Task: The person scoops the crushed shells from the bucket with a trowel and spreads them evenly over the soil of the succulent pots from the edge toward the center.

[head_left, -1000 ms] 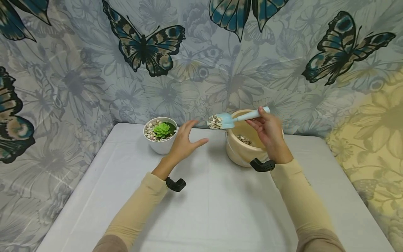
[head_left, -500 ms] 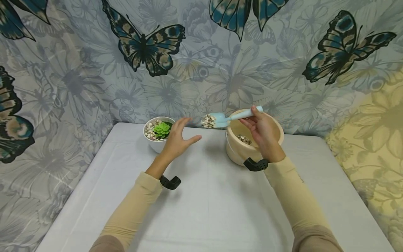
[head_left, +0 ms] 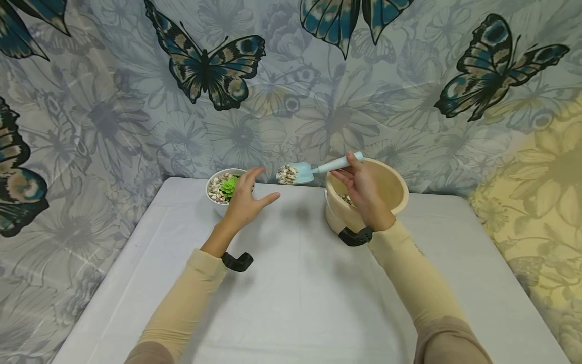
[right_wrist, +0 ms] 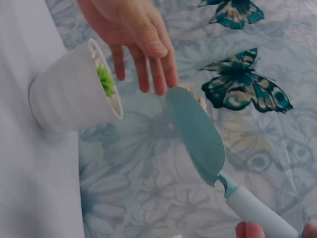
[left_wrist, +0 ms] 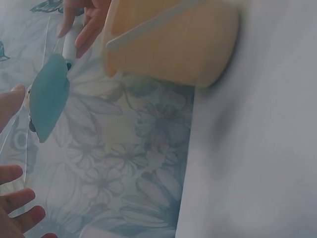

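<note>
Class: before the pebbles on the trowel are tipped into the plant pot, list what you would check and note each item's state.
1. Trowel loaded with pebbles: ok.
2. Right hand grips the trowel handle: ok.
3. Trowel blade over the white pot: not ok, it is between the pot and the beige bucket.
4. Left hand clear of the pot opening: not ok, its open fingers are spread over the rim.
5. Pot upright on the table: ok.
6. Room left in the pot: cannot tell.
</note>
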The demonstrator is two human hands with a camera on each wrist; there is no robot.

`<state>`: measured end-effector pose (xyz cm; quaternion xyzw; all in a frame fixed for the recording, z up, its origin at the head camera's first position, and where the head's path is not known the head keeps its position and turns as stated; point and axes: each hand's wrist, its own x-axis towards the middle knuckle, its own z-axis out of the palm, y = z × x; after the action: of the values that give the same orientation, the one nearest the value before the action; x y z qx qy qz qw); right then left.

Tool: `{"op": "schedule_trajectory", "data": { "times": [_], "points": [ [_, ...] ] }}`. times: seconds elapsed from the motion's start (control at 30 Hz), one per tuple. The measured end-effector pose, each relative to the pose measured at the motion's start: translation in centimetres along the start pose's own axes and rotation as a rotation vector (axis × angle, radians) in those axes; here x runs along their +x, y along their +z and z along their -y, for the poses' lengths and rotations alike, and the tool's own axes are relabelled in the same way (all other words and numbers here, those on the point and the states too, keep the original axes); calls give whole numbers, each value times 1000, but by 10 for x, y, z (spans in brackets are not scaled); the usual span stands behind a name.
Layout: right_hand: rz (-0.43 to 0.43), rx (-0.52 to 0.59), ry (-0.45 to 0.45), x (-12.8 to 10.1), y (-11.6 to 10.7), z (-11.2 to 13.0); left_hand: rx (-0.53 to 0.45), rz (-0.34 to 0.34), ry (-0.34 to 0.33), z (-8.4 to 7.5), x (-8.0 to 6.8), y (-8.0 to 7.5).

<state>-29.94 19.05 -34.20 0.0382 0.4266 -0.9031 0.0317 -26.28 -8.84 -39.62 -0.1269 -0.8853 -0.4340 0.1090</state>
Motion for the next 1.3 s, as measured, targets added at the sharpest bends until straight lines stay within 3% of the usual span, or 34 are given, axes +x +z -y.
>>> {"op": "schedule_trajectory", "data": {
  "times": [0.33, 0.97, 1.3],
  "points": [
    [-53, -86, -52, 8, 18, -12, -7, -10, -40, 5, -1, -12],
    [-145, -115, -85, 12, 44, -36, -3, -49, -64, 22, 0, -34],
    [-147, -144, -80, 15, 59, -49, 5, -14, -112, 33, 3, -48]
  ]
}}
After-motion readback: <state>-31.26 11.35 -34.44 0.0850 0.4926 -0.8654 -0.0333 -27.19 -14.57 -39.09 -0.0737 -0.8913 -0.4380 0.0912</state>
